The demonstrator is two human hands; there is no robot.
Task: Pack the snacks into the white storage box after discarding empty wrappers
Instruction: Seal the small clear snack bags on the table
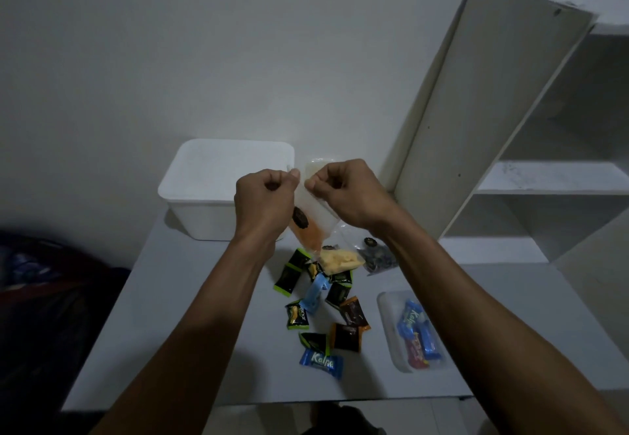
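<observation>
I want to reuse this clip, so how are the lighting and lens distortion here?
Head view: dim, bluish light with dark corners; the left hand and right hand pinching the clear pouch stay readable; the wide lens tilts the cabinet door and stretches the forearms.

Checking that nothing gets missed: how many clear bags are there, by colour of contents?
orange bag: 1
yellow bag: 1
dark bag: 1
Total: 3
</observation>
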